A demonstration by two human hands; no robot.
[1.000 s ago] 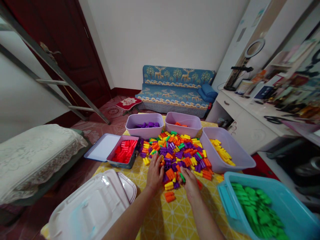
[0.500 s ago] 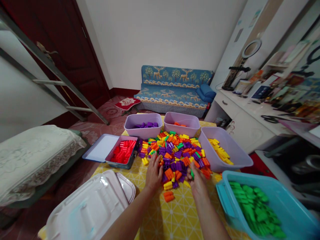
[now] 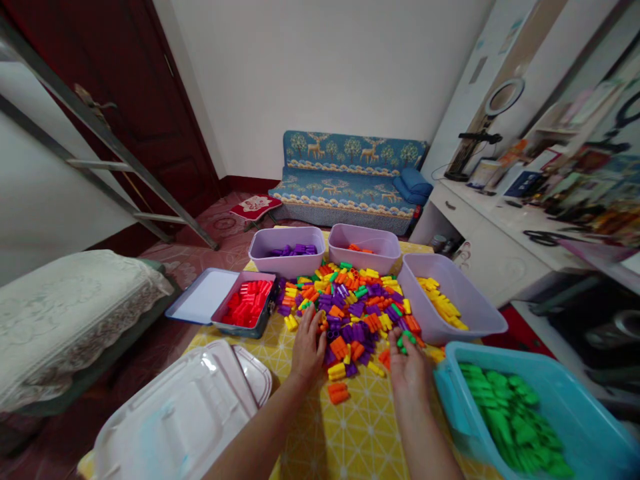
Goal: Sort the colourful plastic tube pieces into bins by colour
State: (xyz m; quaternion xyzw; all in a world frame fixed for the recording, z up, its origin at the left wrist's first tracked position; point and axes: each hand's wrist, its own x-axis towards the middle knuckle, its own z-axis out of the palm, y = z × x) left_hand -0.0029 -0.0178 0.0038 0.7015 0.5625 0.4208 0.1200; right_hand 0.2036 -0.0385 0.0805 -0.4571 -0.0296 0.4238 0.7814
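Observation:
A heap of small plastic building pieces [image 3: 355,310] in purple, orange, yellow and green spreads over a yellow patterned cloth [image 3: 345,433]. My left hand [image 3: 306,347] rests at the heap's near left edge, fingers apart and slightly bent, touching pieces there. On the heap's right side, my right hand [image 3: 410,363] is turned partly palm up and its fingers close on a green plastic piece [image 3: 406,341]. A lone orange piece [image 3: 339,393] lies in front of the heap, between my forearms. Green pieces [image 3: 515,413] fill part of a blue tub [image 3: 453,400] to the right.
Lilac bins hold purple pieces [image 3: 295,250], orange pieces [image 3: 361,249] and yellow pieces [image 3: 443,303]. Red pieces [image 3: 249,301] lie in an open case [image 3: 243,329] at left. White lids [image 3: 175,413] lie near left. A sofa [image 3: 345,177] stands beyond the table.
My right hand has moved right from the heap towards the blue tub, turning more palm up with the green piece. My left hand has stayed in place.

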